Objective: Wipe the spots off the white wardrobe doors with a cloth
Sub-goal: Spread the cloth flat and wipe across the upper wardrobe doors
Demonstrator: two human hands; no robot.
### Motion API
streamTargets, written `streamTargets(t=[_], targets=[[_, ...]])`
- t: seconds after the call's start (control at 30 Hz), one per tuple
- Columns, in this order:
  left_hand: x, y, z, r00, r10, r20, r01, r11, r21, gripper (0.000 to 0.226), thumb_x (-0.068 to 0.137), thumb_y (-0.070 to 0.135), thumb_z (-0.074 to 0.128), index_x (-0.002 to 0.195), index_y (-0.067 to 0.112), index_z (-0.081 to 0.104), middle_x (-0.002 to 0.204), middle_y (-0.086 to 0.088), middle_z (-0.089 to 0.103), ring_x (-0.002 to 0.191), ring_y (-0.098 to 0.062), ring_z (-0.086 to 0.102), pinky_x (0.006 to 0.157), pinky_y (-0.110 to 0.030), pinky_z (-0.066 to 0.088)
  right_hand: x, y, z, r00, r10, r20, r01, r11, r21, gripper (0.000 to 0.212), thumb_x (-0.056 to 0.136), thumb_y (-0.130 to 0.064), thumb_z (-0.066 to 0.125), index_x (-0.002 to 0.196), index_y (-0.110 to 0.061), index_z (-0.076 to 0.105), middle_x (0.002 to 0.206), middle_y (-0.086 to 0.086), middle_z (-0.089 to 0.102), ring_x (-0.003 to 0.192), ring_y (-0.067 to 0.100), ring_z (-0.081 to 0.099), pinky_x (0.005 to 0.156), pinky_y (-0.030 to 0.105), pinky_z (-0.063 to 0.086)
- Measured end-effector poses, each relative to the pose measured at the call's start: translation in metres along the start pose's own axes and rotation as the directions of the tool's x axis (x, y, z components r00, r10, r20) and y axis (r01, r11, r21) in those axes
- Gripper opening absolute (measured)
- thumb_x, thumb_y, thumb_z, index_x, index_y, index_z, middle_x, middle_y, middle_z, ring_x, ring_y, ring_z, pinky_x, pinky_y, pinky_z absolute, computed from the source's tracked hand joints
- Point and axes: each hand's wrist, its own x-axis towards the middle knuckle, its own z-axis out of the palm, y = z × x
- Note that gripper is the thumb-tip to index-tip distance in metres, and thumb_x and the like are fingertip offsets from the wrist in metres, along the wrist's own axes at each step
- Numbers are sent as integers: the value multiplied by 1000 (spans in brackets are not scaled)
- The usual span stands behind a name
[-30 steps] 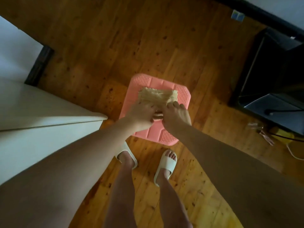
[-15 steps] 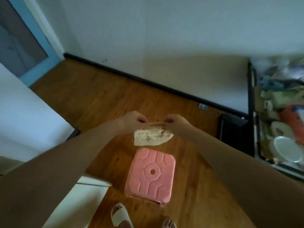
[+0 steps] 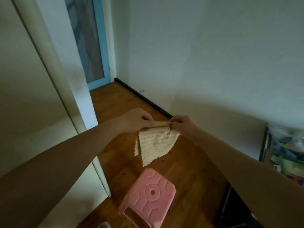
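Nearest, below both grips, a pink plastic stool stands on the wooden floor, under the hanging cloth and apart from it. Below the right grip, a dark piece of furniture sits beside the stool, its detail lost in shadow. To the left of the left grip, the white wardrobe door stands upright, close along the left forearm. Both grips are raised side by side, each pinching the top edge of the beige cloth between curled fingers and thumb. The cloth hangs folded between and below them, in the air, not touching the wardrobe. Right of the right grip, a dark-framed rack holds mixed items too blurred to identify. Beyond the grips, a black skirting board runs along the foot of a plain white wall. Farthest, beyond the left grip, is a blue-framed door with a patterned glass panel.
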Motion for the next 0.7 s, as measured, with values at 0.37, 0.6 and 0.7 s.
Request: streamTargets(t=[0.37, 0.6, 0.7], targets=[[-169, 51, -99, 947, 65, -316, -12, 986, 168, 21, 99, 31, 60, 105, 20, 77, 94, 8, 70, 89, -7, 64, 77, -24, 49, -107, -148, 22, 921, -388, -42, 365, 893, -264, 29, 96, -9, 56, 74, -27, 51, 75, -4, 54, 64, 9, 49, 50, 13, 34], [-315, 75, -108, 911, 90, -404, 17, 967, 252, 19, 99, 23, 61, 98, 15, 77, 91, 6, 72, 84, -7, 63, 71, -22, 44, -212, -177, 83, 859, -504, -93, 380, 748, -544, 18, 98, -16, 49, 84, -25, 42, 78, -6, 49, 79, 23, 54, 65, 29, 36], [-389, 93, -123, 900, 82, -428, 56, 952, 300, 15, 99, 23, 63, 90, 25, 75, 87, 16, 68, 81, 2, 60, 70, -18, 41, -264, -201, 87, 858, -510, -55, 428, 771, -472, 12, 99, -19, 48, 92, -28, 45, 82, -4, 55, 76, 21, 56, 71, 34, 44]])
